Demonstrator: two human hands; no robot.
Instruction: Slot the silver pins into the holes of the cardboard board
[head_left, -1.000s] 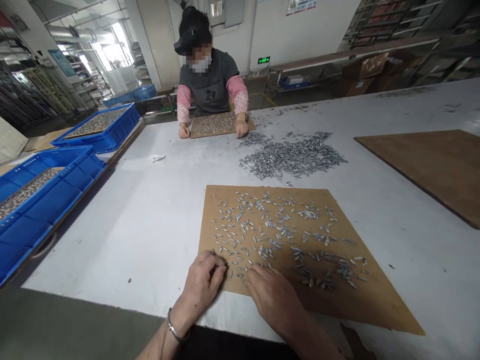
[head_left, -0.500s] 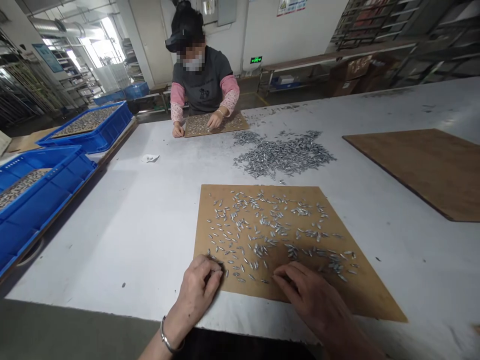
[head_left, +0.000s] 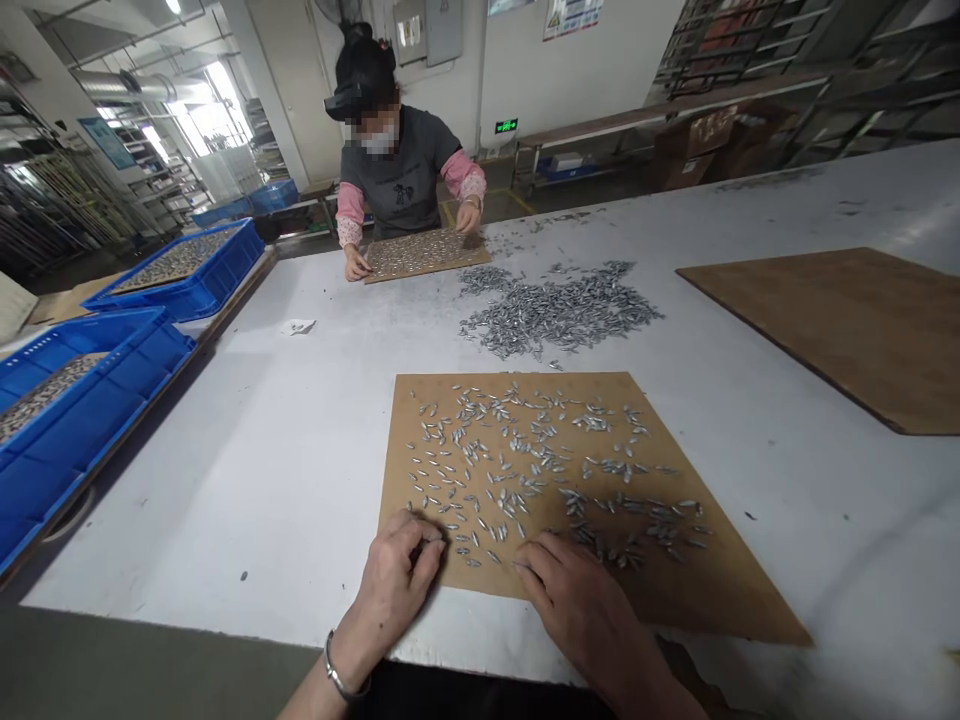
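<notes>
In front of me a brown board (head_left: 675, 590) lies on the white table, with many small silver spindle-shaped metal pieces (head_left: 536, 455) scattered over it. At its near left corner rests my left hand (head_left: 405, 570), thumb and fingers pinched together; what they hold, if anything, is hidden. Low over the near edge of the board, my right hand (head_left: 577, 600) is closed in a pinch, with what looks like one small metal piece at its fingertips. Beyond the board lies a loose heap of the same metal pieces (head_left: 562, 310).
Across the table (head_left: 300, 450) a person (head_left: 405, 170) has both hands at another piece-covered board (head_left: 427, 256). Blue crates (head_left: 142, 350) holding filled boards line the left side. A bare brown board (head_left: 840, 330) lies at right, and a paper scrap (head_left: 298, 327) at left.
My right hand has moved left along the board's near edge, while my left hand stays at the corner. Across the table, the person's hand has moved to the end of their board.
</notes>
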